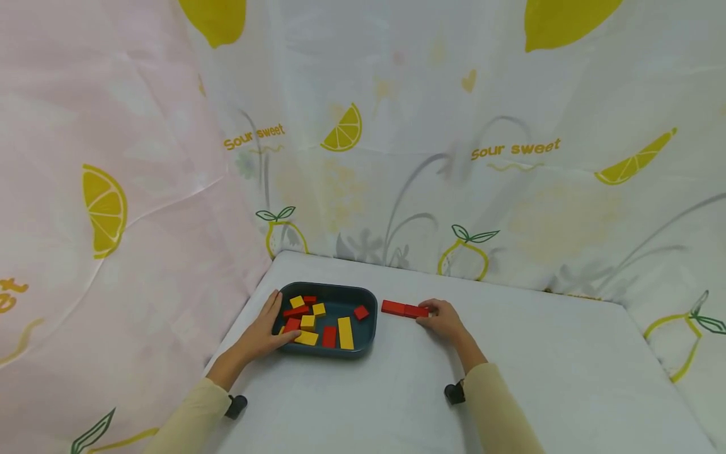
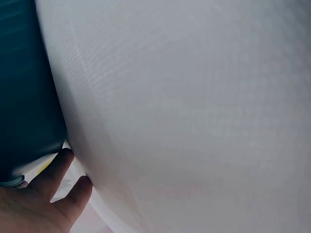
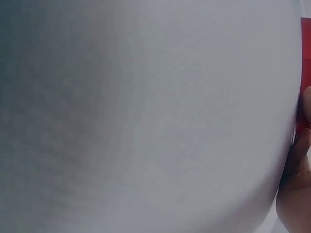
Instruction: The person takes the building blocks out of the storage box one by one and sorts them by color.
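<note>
A dark blue-green tray [image 1: 371, 328] holds several red and yellow wooden blocks, among them a long yellow block [image 1: 345, 333] lying flat. My left hand [image 1: 262, 331] rests at the tray's left end, fingers stretched along the outer side and thumb reaching over the front left corner beside a yellow block [image 1: 307, 338]. In the left wrist view, two fingers show at the tray's corner. Right of the tray, two red blocks lie end to end in a row. My right hand [image 1: 445, 320] pinches the right-hand red block [image 1: 416, 311] at its outer end; the left-hand red block [image 1: 392, 308] adjoins it.
A white cloth covers the table [image 1: 397, 391]. Behind it hangs a lemon-printed curtain [image 1: 397, 189], with a pinkish curtain [image 1: 164, 252] on the left side. Each wrist wears a small black camera. Inside the tray, a red block [image 1: 361, 313] lies near the right wall.
</note>
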Tool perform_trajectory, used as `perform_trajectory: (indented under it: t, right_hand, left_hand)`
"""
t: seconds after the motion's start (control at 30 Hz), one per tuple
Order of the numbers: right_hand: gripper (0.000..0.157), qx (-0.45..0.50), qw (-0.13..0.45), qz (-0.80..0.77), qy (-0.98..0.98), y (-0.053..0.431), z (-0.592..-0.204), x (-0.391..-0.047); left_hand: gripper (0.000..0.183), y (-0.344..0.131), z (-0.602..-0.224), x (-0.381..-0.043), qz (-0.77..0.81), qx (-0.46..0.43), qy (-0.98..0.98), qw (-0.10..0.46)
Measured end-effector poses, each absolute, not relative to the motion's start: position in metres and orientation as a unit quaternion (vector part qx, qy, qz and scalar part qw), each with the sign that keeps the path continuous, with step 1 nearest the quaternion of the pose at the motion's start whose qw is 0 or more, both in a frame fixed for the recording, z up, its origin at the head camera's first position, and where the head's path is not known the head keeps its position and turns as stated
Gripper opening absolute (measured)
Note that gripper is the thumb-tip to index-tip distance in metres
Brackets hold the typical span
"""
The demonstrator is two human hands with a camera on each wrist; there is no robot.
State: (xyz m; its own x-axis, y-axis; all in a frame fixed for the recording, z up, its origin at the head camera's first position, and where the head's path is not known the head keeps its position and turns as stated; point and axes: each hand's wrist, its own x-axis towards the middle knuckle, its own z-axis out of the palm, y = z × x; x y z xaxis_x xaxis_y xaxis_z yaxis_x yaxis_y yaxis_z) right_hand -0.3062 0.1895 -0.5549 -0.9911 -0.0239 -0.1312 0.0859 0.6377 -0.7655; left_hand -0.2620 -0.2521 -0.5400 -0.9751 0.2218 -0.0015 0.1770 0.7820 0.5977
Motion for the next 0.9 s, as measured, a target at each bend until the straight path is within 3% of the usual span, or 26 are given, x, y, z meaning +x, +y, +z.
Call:
perform_trajectory:
  t: [0.57, 0.9]
  right_hand:
    - [0.034, 0.01, 0.079, -0.423, 0.903, 0.176, -0.562, -0.304]
    - [0.062, 0.019, 0.086, -0.459, 0.884, 0.19, -0.556, -0.307]
  left_hand:
    - [0.124, -0.268, -0.544, -0.247, 0.313, 0.102, 0.943, 0.053]
    - [0.138, -0.26, -0.536, -0.262, 0.317, 0.115, 0.939, 0.073]
